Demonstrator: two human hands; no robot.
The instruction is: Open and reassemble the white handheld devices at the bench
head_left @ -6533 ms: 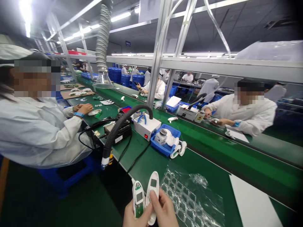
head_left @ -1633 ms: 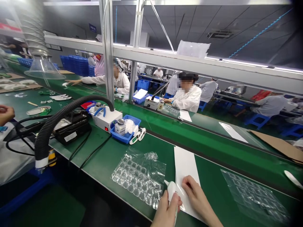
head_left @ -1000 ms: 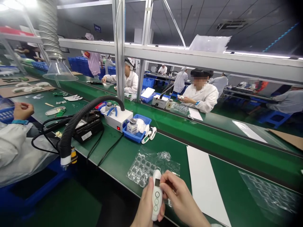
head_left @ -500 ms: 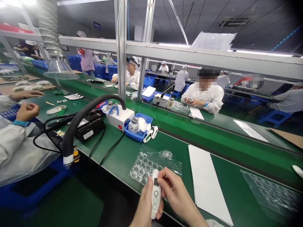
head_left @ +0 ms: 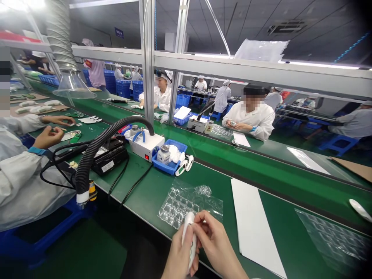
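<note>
My left hand [head_left: 180,248] is wrapped around a slim white handheld device [head_left: 190,217], which stands nearly upright with its top end free. The thumb lies across its front and covers most of the buttons. Close against the upper part of the device, my right hand [head_left: 213,236] has thumb and index finger pinched together, touching its side; anything between those fingertips is hidden. Behind both hands, a clear plastic blister tray [head_left: 177,207] with crumpled film lies on the green bench [head_left: 139,205].
To the right lies a white paper strip [head_left: 255,224], with another clear tray [head_left: 334,236] beyond. A blue bin [head_left: 165,167], a white box [head_left: 147,145] and a black hose [head_left: 99,143] stand at left. A co-worker's hands [head_left: 50,135] work further left; a green conveyor [head_left: 232,162] runs behind.
The white device has turned in my left hand, so its screen and most buttons no longer face me. My right hand stays pinched beside it. The white piece on the conveyor has shifted left.
</note>
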